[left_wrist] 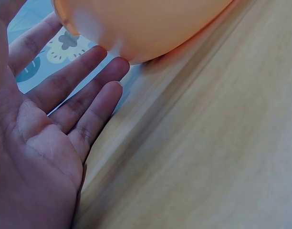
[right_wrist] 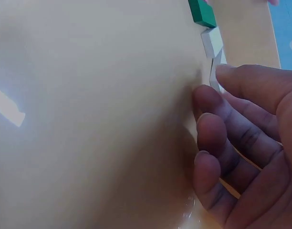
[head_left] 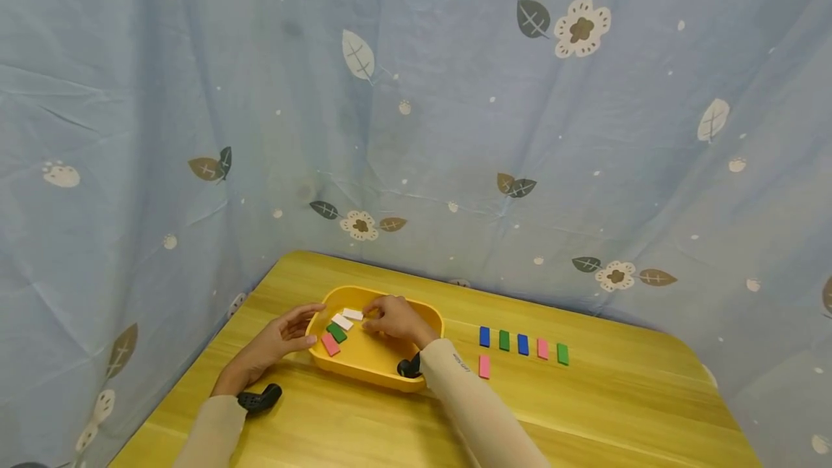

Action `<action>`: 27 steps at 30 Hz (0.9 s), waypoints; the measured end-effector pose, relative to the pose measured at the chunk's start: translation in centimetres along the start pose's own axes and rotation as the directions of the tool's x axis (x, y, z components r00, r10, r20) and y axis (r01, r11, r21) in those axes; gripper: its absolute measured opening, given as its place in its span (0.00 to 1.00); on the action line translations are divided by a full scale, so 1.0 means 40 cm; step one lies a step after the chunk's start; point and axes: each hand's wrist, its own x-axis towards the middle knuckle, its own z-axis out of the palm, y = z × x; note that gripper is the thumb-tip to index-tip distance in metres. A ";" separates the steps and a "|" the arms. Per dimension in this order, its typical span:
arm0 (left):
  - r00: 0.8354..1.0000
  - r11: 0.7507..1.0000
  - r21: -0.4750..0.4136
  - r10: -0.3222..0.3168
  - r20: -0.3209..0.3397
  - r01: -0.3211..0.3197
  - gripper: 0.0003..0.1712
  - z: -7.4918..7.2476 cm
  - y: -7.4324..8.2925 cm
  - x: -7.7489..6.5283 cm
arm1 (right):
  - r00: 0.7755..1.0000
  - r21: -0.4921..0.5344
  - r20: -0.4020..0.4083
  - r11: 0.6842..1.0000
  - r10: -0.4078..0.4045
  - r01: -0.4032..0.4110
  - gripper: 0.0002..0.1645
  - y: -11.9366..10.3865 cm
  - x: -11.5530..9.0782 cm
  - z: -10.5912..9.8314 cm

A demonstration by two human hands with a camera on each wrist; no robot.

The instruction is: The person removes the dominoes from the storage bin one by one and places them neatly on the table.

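A yellow plastic bin (head_left: 373, 380) stands on the table, with several small flat blocks near its left end. Among them are a pink block (head_left: 330, 344), a green block (head_left: 336, 332) and two white ones. My left hand (head_left: 276, 341) is at the bin's left rim; in the left wrist view its fingers (left_wrist: 88, 102) extend loosely by the outer wall. Inside the bin is my right hand (head_left: 396, 318), its fingers loosely bent beside the farther white block (head_left: 353, 314). In the right wrist view, the thumb partly covers that block, and no block shows gripped.
Right of the bin, blue, green and pink blocks (head_left: 542, 349) lie in a spaced row on the wooden table (head_left: 617, 396). A single pink block (head_left: 484, 367) lies in front of the row's left end. A patterned curtain (head_left: 455, 128) hangs behind the table.
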 end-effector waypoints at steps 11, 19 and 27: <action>1.000 1.000 0.008 0.004 -0.007 -0.004 0.36 0.000 -0.003 0.004 | 1.000 0.005 0.011 1.000 0.014 -0.014 0.16 -0.003 -0.011 -0.004; 1.000 1.000 0.024 0.014 0.005 -0.014 0.36 0.000 -0.003 0.004 | 1.000 0.005 0.026 1.000 -0.015 0.015 0.13 -0.006 -0.014 0.003; 1.000 0.999 0.033 0.023 -0.007 -0.023 0.36 -0.001 -0.003 0.002 | 0.999 -0.008 0.035 0.999 -0.033 0.033 0.12 -0.017 -0.013 0.008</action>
